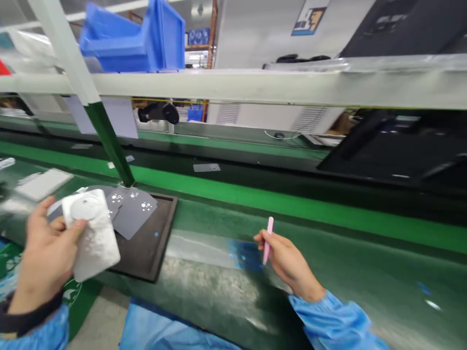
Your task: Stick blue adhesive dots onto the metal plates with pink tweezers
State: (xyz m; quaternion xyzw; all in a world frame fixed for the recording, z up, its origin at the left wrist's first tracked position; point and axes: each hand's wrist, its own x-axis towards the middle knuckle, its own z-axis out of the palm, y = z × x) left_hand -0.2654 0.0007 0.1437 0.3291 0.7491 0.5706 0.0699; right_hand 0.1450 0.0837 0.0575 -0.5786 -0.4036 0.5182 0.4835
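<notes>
My left hand (51, 253) is closed on a flat white rounded panel (97, 248) with a circular ring near its top end, thumb on the front face. The panel is held above the left part of a dark shallow tray (140, 257). Several grey rounded sheets (133, 216) with small white hole patterns lie overlapping in that tray, partly hidden by the panel. My right hand (286, 262) grips a slim pink pen-shaped tool (268, 240), its lower end pointing down at blue tape patches (246, 253) on the green bench (204, 287). Whether the tip touches them I cannot tell.
A white slab (44, 183) rests left of the tray. A green and white post (105, 131) stands at the tray's back edge. Behind runs a dark belt (255, 177) carrying a small pale plate (206, 167). Overhead, a white shelf (219, 87) holds blue bins (134, 41).
</notes>
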